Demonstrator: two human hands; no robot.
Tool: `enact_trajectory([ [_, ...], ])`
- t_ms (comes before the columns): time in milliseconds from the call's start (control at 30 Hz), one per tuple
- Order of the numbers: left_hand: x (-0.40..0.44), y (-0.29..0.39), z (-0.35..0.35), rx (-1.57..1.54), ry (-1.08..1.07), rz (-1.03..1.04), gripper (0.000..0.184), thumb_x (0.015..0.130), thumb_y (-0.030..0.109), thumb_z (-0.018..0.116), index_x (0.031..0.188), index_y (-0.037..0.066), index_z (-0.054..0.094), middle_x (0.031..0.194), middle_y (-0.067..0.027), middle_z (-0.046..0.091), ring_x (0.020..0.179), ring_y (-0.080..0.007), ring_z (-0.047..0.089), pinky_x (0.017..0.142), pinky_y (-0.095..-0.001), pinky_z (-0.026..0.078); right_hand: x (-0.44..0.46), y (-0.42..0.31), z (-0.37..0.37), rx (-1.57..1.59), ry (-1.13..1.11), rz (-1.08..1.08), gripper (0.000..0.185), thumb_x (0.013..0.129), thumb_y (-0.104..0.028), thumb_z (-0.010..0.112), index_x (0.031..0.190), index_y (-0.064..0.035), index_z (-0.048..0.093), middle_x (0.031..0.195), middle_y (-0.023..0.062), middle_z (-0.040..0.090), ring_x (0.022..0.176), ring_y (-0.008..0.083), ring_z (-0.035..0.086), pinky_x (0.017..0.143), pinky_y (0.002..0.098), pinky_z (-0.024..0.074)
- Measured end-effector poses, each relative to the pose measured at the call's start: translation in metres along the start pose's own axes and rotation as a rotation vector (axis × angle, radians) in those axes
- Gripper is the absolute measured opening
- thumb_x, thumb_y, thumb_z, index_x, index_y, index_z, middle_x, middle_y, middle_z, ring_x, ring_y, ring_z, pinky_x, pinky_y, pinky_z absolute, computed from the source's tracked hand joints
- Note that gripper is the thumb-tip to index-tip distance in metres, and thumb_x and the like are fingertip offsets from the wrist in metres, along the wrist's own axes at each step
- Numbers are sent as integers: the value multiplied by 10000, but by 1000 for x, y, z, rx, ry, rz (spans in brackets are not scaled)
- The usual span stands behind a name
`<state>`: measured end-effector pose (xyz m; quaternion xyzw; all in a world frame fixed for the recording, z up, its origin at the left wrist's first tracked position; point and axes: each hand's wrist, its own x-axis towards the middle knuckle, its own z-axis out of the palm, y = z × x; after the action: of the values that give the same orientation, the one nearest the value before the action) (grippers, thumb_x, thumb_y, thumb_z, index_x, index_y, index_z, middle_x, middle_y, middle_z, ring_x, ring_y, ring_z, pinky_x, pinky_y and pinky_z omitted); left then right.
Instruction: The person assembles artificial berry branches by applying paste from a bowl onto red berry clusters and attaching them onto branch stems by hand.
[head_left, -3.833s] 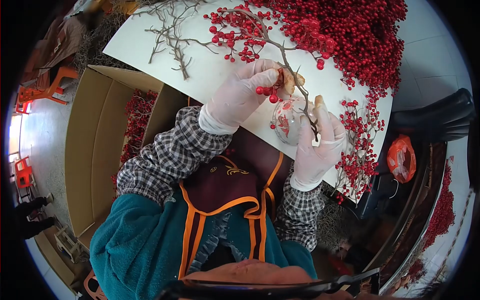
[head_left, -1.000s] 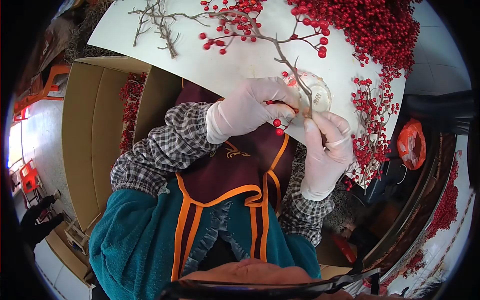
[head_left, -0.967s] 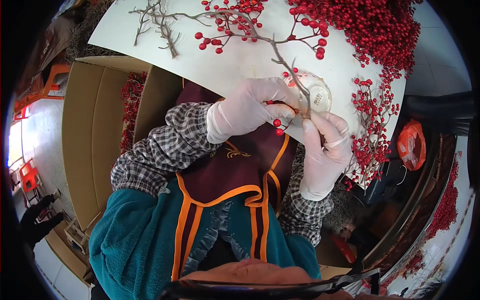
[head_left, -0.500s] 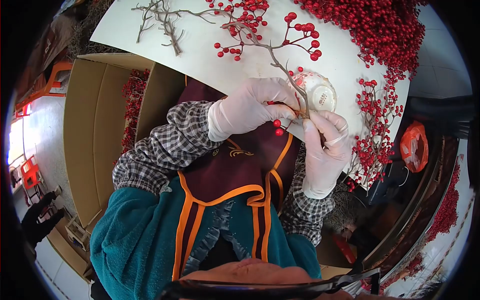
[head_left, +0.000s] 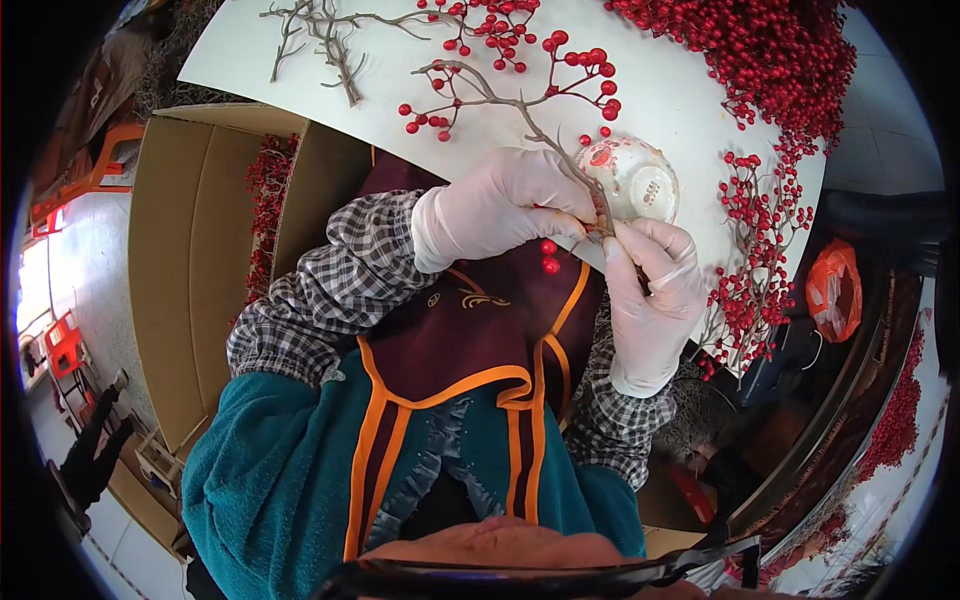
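Note:
A brown stem with red berries, a berry branch (head_left: 540,128), rises from between my gloved hands and leans to the upper left over the white table. My left hand (head_left: 505,208) pinches it near its lower end, thumb and fingers closed. From the right, my right hand (head_left: 655,295) closes its thumb and forefinger on the stem's bottom end. Two red berries (head_left: 549,256) hang just below my left fingertips; how they join the branch is hidden by the fingers. Right behind the stem, an upturned white bowl with a red pattern (head_left: 640,178) rests on the table.
Bare twigs (head_left: 335,50) and berry sprigs (head_left: 500,28) lie on the white table (head_left: 260,50). A large berry heap (head_left: 760,60) and more sprigs (head_left: 750,255) are at right. An open cardboard box (head_left: 170,270) stands left; an orange bag (head_left: 833,290) lies right. Someone's legs (head_left: 95,450) show far left.
The berry branch has shifted left and slightly down, its berried top coming nearer. Both hands keep their pinch with only small movement. At far left, the other person's legs have moved.

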<state>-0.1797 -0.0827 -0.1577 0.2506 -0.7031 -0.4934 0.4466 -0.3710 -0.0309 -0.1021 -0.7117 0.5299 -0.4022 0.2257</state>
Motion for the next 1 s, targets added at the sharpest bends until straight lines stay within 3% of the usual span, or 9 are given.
enact_trajectory([
  [133,2,7,-5,87,9,-13,170,758,87,727,904,9,689,857,-118,679,867,-250,633,748,-333,510,1,-3,5,-75,24,-77,263,746,50,711,973,-81,692,917,78,611,737,206,615,612,292,483],
  [267,2,9,-9,99,14,-2,183,746,79,735,908,7,690,862,-118,682,858,-250,635,750,-321,513,2,-7,7,-53,0,-16,251,741,52,711,958,-75,694,913,77,612,728,205,614,603,296,481],
  [533,-2,4,-15,-181,-58,-122,180,799,123,709,898,-27,689,846,-126,688,780,-228,639,708,-303,511,6,1,10,139,-25,-30,225,741,75,697,937,-35,684,905,80,614,739,176,614,617,270,475],
  [833,-2,1,-8,-267,25,-101,191,821,161,708,858,-24,680,806,-115,675,753,-204,624,690,-306,501,4,-1,20,-7,13,-141,260,743,53,718,973,-63,680,907,73,604,715,168,599,582,278,469],
  [1000,2,10,-9,-324,123,-106,182,820,143,709,858,-28,662,837,-132,671,768,-216,620,685,-314,498,4,-10,18,37,68,-43,309,753,34,723,1047,-52,677,987,94,607,814,194,627,701,272,503],
])
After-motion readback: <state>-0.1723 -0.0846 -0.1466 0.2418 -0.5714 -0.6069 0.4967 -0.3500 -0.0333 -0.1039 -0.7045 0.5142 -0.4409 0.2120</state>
